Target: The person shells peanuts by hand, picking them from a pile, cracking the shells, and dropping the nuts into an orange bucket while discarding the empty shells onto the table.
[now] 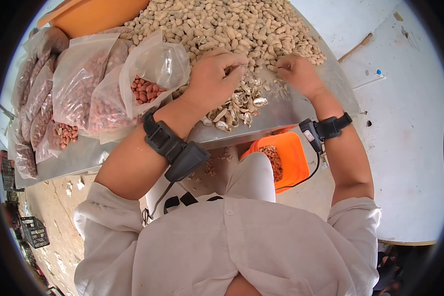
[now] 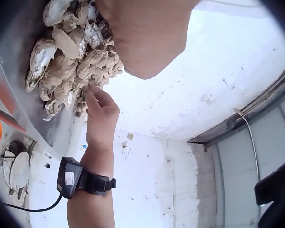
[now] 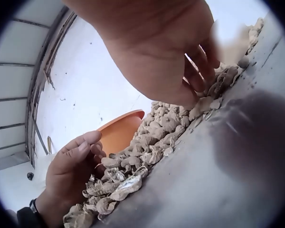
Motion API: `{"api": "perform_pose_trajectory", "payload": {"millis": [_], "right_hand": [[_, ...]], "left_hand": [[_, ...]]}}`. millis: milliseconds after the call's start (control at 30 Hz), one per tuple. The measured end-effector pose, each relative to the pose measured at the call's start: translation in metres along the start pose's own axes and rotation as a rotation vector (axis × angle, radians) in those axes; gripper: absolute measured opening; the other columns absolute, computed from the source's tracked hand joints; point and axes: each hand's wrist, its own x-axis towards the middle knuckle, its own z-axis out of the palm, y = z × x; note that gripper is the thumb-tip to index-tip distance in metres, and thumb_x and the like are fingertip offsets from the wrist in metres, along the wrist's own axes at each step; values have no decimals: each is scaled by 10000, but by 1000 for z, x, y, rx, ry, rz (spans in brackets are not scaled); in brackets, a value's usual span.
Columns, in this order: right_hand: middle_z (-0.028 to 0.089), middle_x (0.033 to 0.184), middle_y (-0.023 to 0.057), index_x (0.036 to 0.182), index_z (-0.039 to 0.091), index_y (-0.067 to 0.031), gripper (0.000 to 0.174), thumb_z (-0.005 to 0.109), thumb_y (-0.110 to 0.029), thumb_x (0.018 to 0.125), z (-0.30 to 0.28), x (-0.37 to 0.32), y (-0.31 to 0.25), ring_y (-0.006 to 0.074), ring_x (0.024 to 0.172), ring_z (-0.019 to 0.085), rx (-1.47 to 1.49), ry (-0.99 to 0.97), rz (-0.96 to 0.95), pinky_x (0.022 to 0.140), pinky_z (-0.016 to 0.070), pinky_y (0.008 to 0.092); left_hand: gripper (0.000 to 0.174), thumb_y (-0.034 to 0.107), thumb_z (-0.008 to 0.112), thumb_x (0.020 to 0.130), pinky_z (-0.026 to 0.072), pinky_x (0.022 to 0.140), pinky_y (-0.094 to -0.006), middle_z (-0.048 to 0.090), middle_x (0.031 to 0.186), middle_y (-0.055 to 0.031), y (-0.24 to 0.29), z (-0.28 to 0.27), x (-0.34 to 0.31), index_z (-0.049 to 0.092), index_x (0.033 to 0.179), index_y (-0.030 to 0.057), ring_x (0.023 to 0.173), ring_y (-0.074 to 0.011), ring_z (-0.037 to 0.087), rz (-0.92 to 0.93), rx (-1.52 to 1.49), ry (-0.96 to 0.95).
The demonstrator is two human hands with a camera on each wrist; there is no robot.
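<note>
A heap of unshelled peanuts (image 1: 241, 24) covers the back of the metal table, with split empty shells (image 1: 239, 106) at its near edge. My left hand (image 1: 214, 76) hovers by these shells, fingers curled in and thumb against the index finger (image 3: 91, 137); I cannot tell what lies inside it. To the right, my right hand (image 1: 301, 74) reaches down to the heap's edge. Its thumb and bent fingers (image 3: 206, 78) close around a peanut (image 3: 203, 105) low on the table top. In the left wrist view, the right hand's fingertips meet the pile.
Clear bags of red peanut kernels (image 1: 81, 84) stand at the left, one open bag (image 1: 155, 64) beside my left forearm. Behind them sits an orange basin (image 1: 96, 17). Below the table's front edge, an orange container (image 1: 296, 155) holds reddish bits. Black crates (image 1: 34, 232) lie on the floor.
</note>
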Motion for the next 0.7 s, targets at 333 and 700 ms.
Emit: {"api": "perform_pose_trajectory", "payload": {"millis": [333,700], "right_hand": [[628,800,116,786,589,-56,91,615,-138,755,13,8,-14,308,770,594,-167,21,28,700,478,384],[624,767,37,878,626,-5,85,657,-37,806,18,-15,-96,90,681,564,1557,23,100,615,464,212]], "left_hand": [[235,84,609,826,460,695,-234,594,874,-48,3,-2,0,644,1051,28,744,-112,558,-87,-98,-43],[277,165,629,864,426,671,-199,622,844,-3,15,-5,5,628,1075,-15,735,-56,516,-324,-601,24]]}}
